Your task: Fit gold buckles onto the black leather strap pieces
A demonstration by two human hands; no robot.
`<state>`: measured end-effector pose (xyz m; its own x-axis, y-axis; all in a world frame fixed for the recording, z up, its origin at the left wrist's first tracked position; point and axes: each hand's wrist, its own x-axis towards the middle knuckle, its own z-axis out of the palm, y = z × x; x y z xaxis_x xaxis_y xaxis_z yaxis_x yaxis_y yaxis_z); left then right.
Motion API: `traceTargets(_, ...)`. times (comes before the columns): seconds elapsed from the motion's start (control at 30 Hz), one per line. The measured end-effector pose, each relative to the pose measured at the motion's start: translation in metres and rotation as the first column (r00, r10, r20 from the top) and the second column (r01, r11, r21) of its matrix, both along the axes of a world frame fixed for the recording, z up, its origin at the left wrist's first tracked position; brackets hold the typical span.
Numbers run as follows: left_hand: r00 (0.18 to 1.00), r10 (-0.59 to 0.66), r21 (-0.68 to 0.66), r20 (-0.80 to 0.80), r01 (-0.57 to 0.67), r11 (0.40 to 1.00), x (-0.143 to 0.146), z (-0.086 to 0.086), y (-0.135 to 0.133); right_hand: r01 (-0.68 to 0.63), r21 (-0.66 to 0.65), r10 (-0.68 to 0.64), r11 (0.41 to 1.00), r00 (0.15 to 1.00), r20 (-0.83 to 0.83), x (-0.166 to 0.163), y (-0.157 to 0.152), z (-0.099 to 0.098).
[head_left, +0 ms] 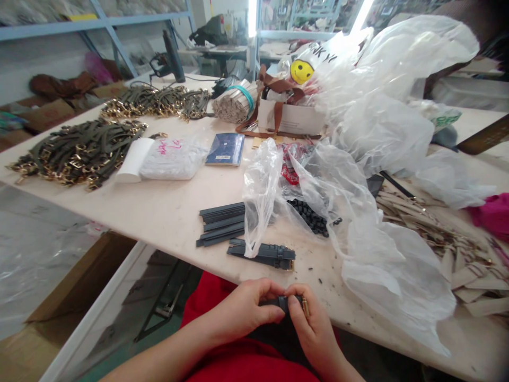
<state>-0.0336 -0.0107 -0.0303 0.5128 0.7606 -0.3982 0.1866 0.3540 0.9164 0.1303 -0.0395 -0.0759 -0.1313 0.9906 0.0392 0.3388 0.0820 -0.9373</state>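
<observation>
Spreading across the view: pale bench (167,207), work in hand just off its near edge. Next in size, clear plastic (382,265), crumpled over the right half. At far left, heaped grey-green straps (95,148) with gold hardware; at far right, a heap of beige strips (473,276), partly under plastic.

Both hands meet in front of the bench edge, above a red garment (238,358). Left hand (256,305): grip closed, thumb and fingers pinching a dark strap (283,303). Right hand (312,318): grip closed on the same piece near its hardware end, thumb against a band that crosses it. Strap thus sits between the two hands, much of it hidden by fingers.

Beyond the hands, dark strips (221,223) lie side by side, left ends bare, right ends under plastic. Nearer the edge, a few buckled straps (278,255) lie flat together; exact count unclear.

Smaller: a pile of black loops (312,215) by the plastic; gold buckle (305,306) at the right fingers; lastly, dark scraps (320,281).

Progress, judged: buckled group appears done or nearly so; held piece seems part-way, band on, final seating uncertain. Bare strips and loose loops suggest much remains.
</observation>
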Motion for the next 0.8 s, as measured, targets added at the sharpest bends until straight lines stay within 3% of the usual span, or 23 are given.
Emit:
traceTargets(0.17,0.995,0.1,-0.002,0.016,-0.1,0.995,0.002,-0.011,-0.003,0.002,0.022,-0.002,1.0,1.0,0.004,-0.007,0.0,-0.001)
traceTargets(0.33,0.998,0.021,0.107,-0.062,-0.014,0.994,-0.006,0.002,-0.001,-0.029,-0.001,0.029,1.0,0.999,0.016,-0.01,0.004,0.001)
traceTargets(0.47,0.997,0.05,0.067,-0.057,-0.047,0.997,-0.003,-0.001,-0.002,-0.02,0.003,0.019,1.0,0.999,0.026,-0.008,0.005,0.004)
traceTargets(0.6,0.996,0.058,0.089,-0.074,-0.051,0.995,-0.001,-0.009,-0.005,-0.112,-0.035,0.114,0.993,0.992,0.059,-0.006,0.002,0.003)
traceTargets(0.8,0.999,-0.031,0.033,-0.021,0.032,0.999,-0.006,0.003,-0.004,-0.116,0.005,0.116,0.993,0.993,0.02,0.001,-0.002,0.0)
